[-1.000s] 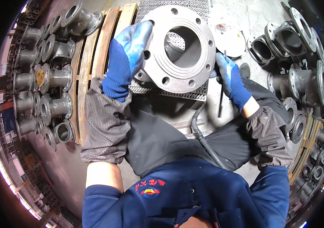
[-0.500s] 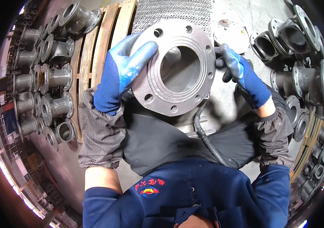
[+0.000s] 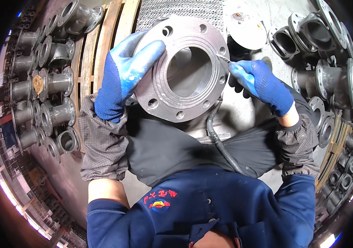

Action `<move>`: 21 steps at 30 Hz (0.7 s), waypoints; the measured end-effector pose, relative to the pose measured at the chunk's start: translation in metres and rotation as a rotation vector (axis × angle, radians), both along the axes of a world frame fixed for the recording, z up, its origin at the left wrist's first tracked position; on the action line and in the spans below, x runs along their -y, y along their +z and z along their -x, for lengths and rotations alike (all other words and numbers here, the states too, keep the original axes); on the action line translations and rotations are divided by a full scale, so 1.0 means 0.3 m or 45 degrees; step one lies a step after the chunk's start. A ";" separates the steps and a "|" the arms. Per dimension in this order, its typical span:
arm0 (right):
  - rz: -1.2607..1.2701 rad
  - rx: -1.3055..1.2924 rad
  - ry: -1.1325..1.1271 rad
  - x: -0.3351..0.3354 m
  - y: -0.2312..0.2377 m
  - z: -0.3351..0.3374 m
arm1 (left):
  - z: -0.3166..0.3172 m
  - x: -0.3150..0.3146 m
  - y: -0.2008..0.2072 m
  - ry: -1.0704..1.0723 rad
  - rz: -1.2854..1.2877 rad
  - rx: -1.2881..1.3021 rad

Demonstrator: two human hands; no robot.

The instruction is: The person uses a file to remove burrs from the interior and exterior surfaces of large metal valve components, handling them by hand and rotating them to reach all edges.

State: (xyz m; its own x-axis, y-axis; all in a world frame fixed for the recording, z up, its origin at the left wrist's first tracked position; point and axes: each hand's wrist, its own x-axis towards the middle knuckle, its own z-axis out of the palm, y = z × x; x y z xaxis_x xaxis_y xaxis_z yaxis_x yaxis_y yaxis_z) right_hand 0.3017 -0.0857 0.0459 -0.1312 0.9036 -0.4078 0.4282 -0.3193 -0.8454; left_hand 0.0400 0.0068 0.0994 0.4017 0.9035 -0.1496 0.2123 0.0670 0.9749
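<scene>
A grey metal flanged pipe fitting (image 3: 155, 87) stands in front of me, its round face turned toward me. Bolt holes ring the wide central bore, and ridged circles surround that bore. My left hand (image 3: 132, 68), in a blue coated glove, is closed on the fitting's left rim, thumb on the face and fingers hidden behind. In my right hand (image 3: 260, 82), gloved alike, is a thin pointed metal tool (image 3: 223, 58). Its tip meets the flange face at the right of the bore, near a bolt hole. Most of the tool's handle is hidden in the fist.
Rows of flanged fittings (image 3: 60, 81) line a wooden pallet (image 3: 107, 33) at left, and more fittings (image 3: 338, 80) stand at right. A textured metal surface (image 3: 180, 10) lies beyond the flange. A round white-topped object (image 3: 249, 34) stands far right of it. A corrugated hose (image 3: 222, 146) runs between my legs.
My right hand has moved in to the flange, bringing the tool's tip onto its face. The fitting and my left hand appear slightly farther left in view.
</scene>
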 end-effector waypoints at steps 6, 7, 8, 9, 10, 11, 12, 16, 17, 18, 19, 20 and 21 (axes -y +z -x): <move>0.153 -0.005 0.016 0.004 0.016 0.000 | 0.029 -0.024 -0.027 -0.113 -0.194 -0.049; 0.187 -0.004 0.022 0.005 0.020 -0.002 | 0.025 -0.022 -0.024 -0.100 -0.159 -0.040; 0.218 -0.066 0.072 0.007 0.029 -0.011 | 0.023 -0.022 -0.022 -0.085 -0.124 -0.031; 0.244 -0.125 0.126 0.007 0.043 -0.026 | 0.022 -0.023 -0.019 -0.084 -0.095 -0.023; 0.272 -0.183 0.180 0.008 0.051 -0.036 | 0.023 -0.024 -0.016 -0.082 -0.067 -0.015; 0.227 -0.298 0.051 0.015 0.049 -0.035 | 0.025 -0.024 -0.016 -0.078 -0.038 -0.007; 0.057 -0.390 -0.212 0.016 0.064 0.001 | 0.029 -0.026 -0.016 -0.086 -0.096 -0.024; -0.148 -0.383 -0.606 -0.038 -0.022 -0.024 | 0.094 -0.093 -0.067 -0.475 -1.312 -0.457; -0.153 -0.385 -0.604 -0.041 -0.029 -0.016 | 0.106 -0.113 -0.080 -0.485 -1.385 -0.411; -0.150 -0.375 -0.606 -0.041 -0.037 -0.006 | 0.106 -0.121 -0.094 -0.493 -1.451 -0.353; -0.224 -0.319 -0.555 -0.036 -0.043 0.008 | 0.105 -0.129 -0.089 -0.508 -1.633 -0.443; -0.063 -0.344 -0.636 -0.044 -0.061 0.022 | 0.110 -0.129 -0.110 -0.475 -1.443 -0.335; -0.009 -0.294 -0.683 -0.050 -0.066 0.048 | 0.104 -0.126 -0.098 -0.483 -1.515 -0.377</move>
